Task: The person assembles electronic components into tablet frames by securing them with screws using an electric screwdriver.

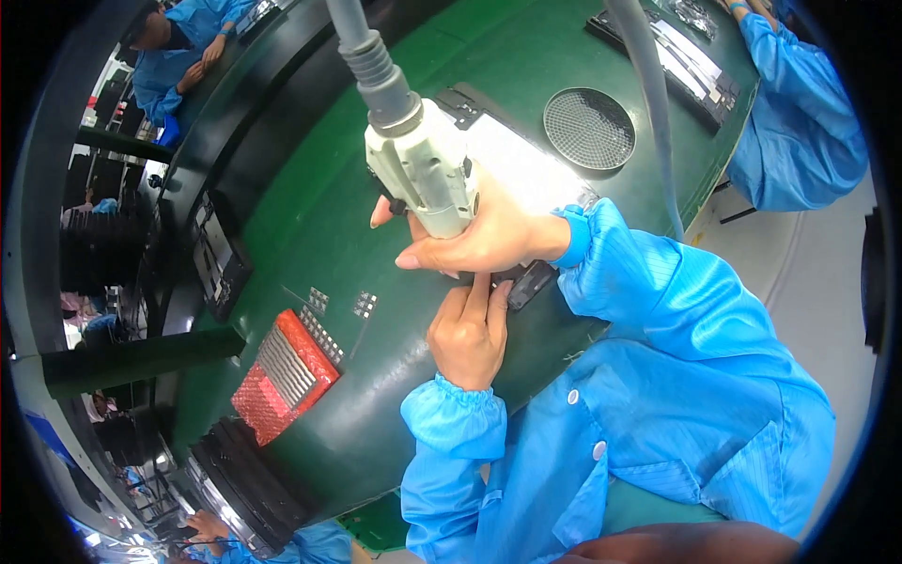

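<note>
My left hand [467, 334] reaches up from the lower middle. Its fingers are drawn together and its fingertips press on a small dark part [534, 284] at the near end of the work. My right hand [503, 230] comes in from the right just above it, with the thumb stretched left. A cream-white device [423, 169] on a ribbed grey hose [371, 70] hangs in front of that hand and hides most of its fingers. Whether the right hand grips the device cannot be told. Beneath lies a flat panel [526, 160], glaring white, with a black far end [470, 105].
A round dark mesh tray [589, 129] stands beyond the panel. Left are red bubble wrap [258, 402] with grey strips, small square pieces [365, 304] and a black-framed panel [221, 254]. A grey cable [653, 103] hangs right. Co-workers in blue [799, 122] sit around the green table [376, 367].
</note>
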Available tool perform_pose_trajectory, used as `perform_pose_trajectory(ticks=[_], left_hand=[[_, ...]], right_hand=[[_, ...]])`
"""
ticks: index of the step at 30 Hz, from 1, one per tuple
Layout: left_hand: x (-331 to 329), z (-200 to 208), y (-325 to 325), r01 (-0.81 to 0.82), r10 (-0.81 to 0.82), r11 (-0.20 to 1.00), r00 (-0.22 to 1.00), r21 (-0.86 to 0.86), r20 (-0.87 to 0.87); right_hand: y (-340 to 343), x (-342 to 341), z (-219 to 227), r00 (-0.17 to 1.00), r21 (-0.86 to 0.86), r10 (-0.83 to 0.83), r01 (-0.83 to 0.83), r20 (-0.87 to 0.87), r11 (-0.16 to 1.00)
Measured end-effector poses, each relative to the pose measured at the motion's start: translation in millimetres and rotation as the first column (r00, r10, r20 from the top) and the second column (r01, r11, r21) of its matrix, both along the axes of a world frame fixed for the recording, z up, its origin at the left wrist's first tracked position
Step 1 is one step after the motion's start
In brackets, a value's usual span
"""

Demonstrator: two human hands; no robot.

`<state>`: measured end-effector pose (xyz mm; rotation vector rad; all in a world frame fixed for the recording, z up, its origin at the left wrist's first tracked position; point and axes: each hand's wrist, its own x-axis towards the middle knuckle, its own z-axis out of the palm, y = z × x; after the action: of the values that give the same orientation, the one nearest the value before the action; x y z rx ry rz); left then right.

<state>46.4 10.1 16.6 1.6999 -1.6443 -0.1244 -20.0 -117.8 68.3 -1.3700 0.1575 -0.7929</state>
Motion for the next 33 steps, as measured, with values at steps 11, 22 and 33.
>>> perform_pose_trajectory(ticks=[11,22,33], left_hand=[[5,-4,0,0.016,-0.016,1.000,1.000,-0.002,-0.025],[9,-15,1,0.042,-0.045,0.996,0.998,-0.077,-0.039],[51,8,26,-0.167,0.180,0.983,0.955,0.077,-0.234]], right_hand=[[-1,4,-6,0.997,-0.050,-0.046,0.042,-0.065,0.998],[15,4,-13,0.987,0.032,-0.062,0.067,-0.147,0.997],[-28,-56,6,0.963,-0.237,-0.253,0.269,0.096,0.934]])
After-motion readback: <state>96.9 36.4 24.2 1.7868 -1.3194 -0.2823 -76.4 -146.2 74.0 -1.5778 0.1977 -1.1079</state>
